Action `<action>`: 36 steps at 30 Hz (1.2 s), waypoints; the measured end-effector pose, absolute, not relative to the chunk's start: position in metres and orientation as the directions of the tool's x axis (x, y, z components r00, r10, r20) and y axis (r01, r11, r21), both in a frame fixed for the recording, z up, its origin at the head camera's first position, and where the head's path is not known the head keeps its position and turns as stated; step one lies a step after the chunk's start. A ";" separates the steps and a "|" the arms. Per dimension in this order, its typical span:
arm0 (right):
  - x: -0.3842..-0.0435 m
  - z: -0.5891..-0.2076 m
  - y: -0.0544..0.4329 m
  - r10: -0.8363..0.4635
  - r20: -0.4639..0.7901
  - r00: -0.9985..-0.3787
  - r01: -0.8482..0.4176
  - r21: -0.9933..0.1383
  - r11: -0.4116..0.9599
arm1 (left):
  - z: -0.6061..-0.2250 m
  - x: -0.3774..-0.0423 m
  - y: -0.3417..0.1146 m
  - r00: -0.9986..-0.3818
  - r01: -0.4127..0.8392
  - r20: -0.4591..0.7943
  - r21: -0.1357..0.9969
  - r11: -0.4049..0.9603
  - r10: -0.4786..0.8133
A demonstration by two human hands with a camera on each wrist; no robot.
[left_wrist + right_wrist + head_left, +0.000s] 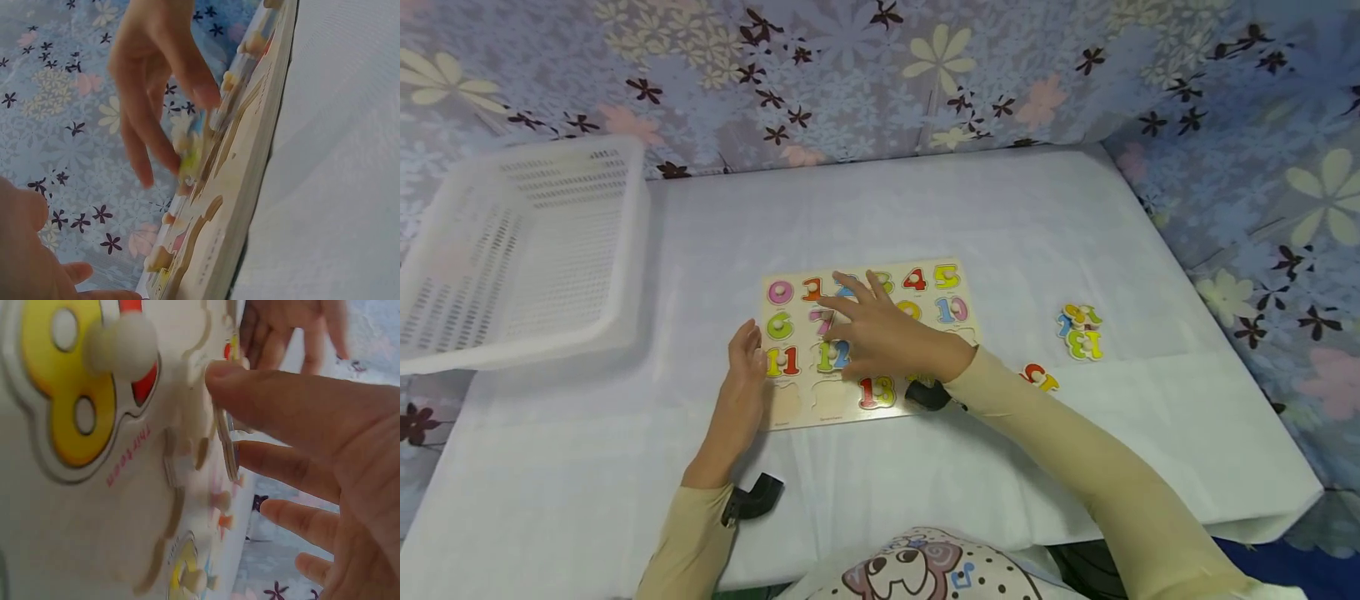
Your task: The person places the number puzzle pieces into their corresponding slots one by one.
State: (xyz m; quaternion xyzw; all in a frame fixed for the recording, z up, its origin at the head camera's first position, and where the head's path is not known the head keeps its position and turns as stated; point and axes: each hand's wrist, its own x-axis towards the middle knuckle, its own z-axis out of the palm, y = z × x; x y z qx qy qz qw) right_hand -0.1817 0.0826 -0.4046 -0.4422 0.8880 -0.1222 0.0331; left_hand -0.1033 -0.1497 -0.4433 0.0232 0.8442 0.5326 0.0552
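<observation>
A wooden number puzzle board [853, 408] lies on the white cloth, with peg-topped number pieces in most of its recesses. My right hand [895, 337] is over the board's middle. Its thumb and index finger pinch the twelve piece [831, 357], green-yellow and blue, which stands tilted at the board in the right wrist view; the other fingers spread out. At the board's left edge is my left hand [741, 392], fingers extended beside the eleven piece [782, 362]. The thirteen piece [69, 381] sits in its recess near the right wrist. Part of the second row is hidden under my right hand.
To the right of the board lies a small pile of number pieces [1081, 332], with a red and yellow piece [1039, 377] nearer my right sleeve. A white plastic basket [628, 275] stands at the left. Flowered cloth [850, 83] hangs behind the table.
</observation>
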 end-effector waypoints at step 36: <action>-0.142 -0.399 0.270 -0.367 0.104 -0.924 -0.381 -0.250 0.890 | -0.445 -0.104 -0.144 -0.984 -0.101 -0.155 0.888 0.450 0.085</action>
